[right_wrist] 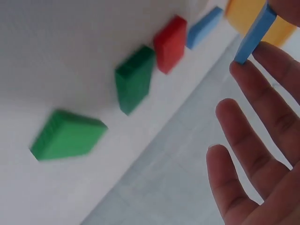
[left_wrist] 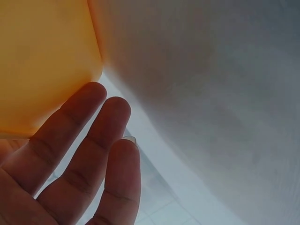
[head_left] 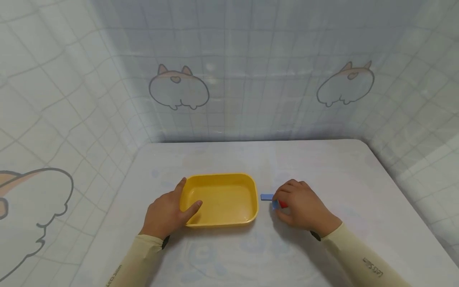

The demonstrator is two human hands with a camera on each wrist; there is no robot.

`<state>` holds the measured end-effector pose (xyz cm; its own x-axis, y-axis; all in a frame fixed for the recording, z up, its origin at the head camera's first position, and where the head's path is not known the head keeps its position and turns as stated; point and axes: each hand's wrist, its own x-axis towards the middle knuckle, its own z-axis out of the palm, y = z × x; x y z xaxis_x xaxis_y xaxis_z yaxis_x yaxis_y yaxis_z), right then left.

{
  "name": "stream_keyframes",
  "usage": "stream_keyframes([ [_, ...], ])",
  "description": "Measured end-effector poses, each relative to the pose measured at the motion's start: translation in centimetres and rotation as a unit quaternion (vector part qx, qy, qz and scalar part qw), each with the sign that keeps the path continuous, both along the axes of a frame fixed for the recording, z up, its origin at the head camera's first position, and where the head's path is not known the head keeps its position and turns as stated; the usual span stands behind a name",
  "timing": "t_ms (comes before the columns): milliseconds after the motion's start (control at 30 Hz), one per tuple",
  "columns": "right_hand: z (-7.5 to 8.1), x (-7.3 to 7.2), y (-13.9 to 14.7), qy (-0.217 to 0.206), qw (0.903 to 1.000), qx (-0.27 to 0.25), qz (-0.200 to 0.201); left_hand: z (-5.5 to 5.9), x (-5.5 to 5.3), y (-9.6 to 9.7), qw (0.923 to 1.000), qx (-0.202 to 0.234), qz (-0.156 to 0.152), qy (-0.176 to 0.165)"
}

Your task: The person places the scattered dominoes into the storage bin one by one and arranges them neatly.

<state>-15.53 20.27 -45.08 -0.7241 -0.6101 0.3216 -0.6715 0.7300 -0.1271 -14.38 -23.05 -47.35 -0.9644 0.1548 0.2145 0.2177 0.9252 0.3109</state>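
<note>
with yellow tray (head_left: 223, 202) gripped by left hand (head_left: 167, 213), blue block (right_wrist: 256, 35) pinched by right hand (head_left: 302, 205) may, through slippage, be dropped beneath it.

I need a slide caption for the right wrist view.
Right hand pinching one blue block; another blue block, red block and two green blocks nearby.

Left hand (head_left: 165, 214) gripping, thumb (head_left: 192, 209) and index (head_left: 180, 186) splayed, right hand (head_left: 303, 205) pinching, forearms (head_left: 138, 258) slanting inward

Soft light on white table (head_left: 315, 163), dimmer far curtain (head_left: 251, 95) with glare, shadow on near side of yellow tray (head_left: 222, 199), dim hazy left wrist view, light green block (right_wrist: 70, 138) blurred in right wrist view
</note>
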Motion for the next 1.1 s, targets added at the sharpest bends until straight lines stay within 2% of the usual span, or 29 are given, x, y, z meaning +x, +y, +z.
stream_keyframes([
  [167,1.3,-0.8,0.2,0.019,0.9993,0.0,-0.032,0.0,0.2,0.0,1.0,0.001,0.004,-0.001],
  [300,2.5,-1.3,0.0,0.03,0.9989,-0.005,-0.035,-0.1,0.4,-0.1,1.0,0.002,0.005,-0.003],
  [633,4.7,-2.5,-2.5,0.035,0.9994,-0.001,0.001,-0.5,0.5,-0.1,0.9999,0.005,0.011,-0.005],
  [1100,6.1,-3.6,-7.6,0.027,0.9974,-0.003,0.067,-0.5,0.3,0.6,0.9994,0.027,0.006,0.019],
])
